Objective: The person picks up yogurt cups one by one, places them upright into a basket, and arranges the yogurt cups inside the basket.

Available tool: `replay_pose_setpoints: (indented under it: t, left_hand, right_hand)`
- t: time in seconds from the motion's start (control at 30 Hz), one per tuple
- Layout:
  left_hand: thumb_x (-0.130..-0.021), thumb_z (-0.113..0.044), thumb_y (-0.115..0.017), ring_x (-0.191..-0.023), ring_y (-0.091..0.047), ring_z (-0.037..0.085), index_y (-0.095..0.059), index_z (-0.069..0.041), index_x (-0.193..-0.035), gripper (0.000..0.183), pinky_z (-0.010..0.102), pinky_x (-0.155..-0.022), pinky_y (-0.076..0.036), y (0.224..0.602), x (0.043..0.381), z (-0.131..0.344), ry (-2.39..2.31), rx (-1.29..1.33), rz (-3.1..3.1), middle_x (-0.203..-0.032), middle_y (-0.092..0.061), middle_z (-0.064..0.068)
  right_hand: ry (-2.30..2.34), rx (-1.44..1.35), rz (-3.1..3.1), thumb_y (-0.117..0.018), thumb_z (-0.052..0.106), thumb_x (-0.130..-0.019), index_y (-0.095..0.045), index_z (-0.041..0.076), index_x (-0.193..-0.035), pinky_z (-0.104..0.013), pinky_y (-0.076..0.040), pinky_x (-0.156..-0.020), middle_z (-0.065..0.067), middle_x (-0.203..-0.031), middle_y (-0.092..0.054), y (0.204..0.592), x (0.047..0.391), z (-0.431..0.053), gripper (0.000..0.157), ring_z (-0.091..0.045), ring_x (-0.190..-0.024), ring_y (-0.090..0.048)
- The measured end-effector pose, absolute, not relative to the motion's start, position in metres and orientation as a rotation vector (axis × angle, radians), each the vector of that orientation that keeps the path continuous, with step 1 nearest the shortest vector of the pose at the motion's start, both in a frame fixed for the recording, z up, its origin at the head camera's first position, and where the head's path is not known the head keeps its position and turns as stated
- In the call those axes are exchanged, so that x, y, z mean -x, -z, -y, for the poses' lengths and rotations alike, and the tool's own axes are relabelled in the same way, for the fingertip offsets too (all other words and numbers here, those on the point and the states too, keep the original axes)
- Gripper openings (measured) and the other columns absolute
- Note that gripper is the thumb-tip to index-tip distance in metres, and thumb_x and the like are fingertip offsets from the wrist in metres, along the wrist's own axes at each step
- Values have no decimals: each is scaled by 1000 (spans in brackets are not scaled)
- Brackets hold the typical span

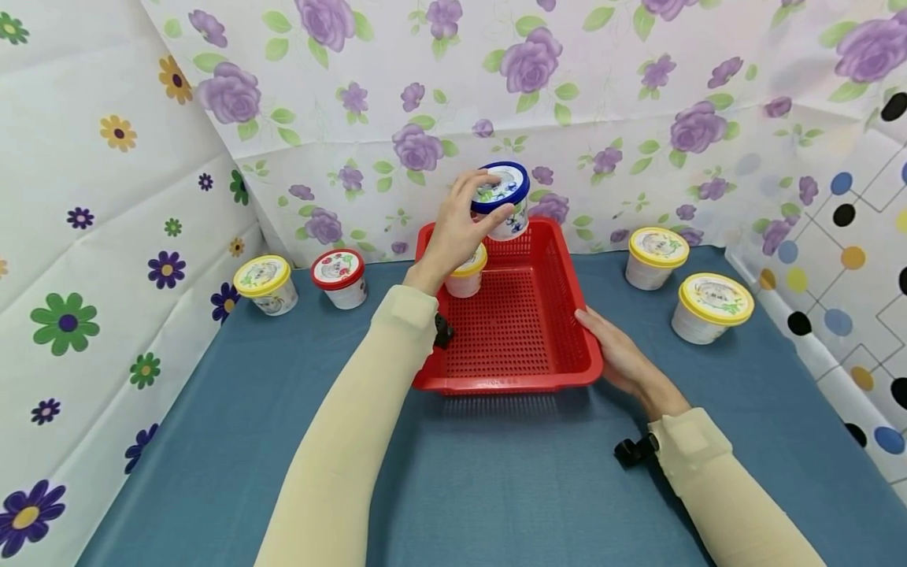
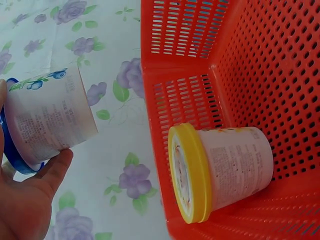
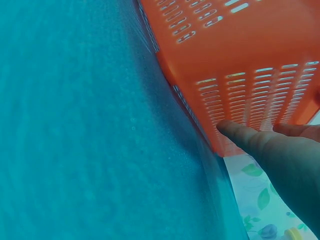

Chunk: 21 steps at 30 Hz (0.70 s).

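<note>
My left hand (image 1: 457, 228) grips a blue-lidded tub (image 1: 512, 224) by its lid, thumb on one side and fingers on the other. The tub is raised at the far rim of a red perforated basket (image 1: 581, 346); in the left wrist view its printed white side (image 2: 52, 117) faces the camera. Inside the basket, in the far left part, stands a yellow-lidded tub (image 1: 465, 285), partly hidden by my left hand. My right hand (image 1: 623, 354) holds the basket's right side at the rim, with fingers (image 3: 245, 136) against the outer perforated wall.
On the blue-covered table (image 1: 496, 472), another yellow-lidded tub (image 1: 276, 299) and a red-lidded tub (image 1: 347, 293) stand to the basket's left. To its right are a smaller yellow-lidded tub (image 1: 646, 274) and a larger one (image 1: 697, 324). A flowered cloth (image 1: 453, 102) hangs behind.
</note>
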<state>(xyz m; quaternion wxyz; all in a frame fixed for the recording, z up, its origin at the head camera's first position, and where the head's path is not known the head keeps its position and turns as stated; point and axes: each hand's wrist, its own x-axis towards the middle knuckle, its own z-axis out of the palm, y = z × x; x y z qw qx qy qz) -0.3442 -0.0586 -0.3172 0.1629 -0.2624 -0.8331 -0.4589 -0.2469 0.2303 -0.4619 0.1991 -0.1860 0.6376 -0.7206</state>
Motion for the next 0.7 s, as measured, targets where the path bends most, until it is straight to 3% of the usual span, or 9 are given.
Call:
replay_pose_setpoints:
  t: [0.23, 0.7]
  left_hand:
    - [-101, -41, -69, -144, -40, 18, -54, -18, -147, 53, 32, -112, -41, 325, 347, 51, 1322, 724, 2385, -161, -38, 4]
    - [-100, -47, -69, -147, -37, 18, -53, -21, -148, 57, 35, -111, -44, 341, 352, 40, 1308, 656, 2416, -164, -34, -2]
  right_hand:
    - [2010, 530, -1795, -31, 39, -115, -12, 14, -168, -40, -58, -93, -35, -151, -37, 463, 248, -231, 61, -32, -123, -62]
    - [2008, 515, -1785, -32, 40, -115, -12, 17, -168, -38, -58, -93, -34, -154, -34, 462, 247, -231, 60, -30, -123, -61]
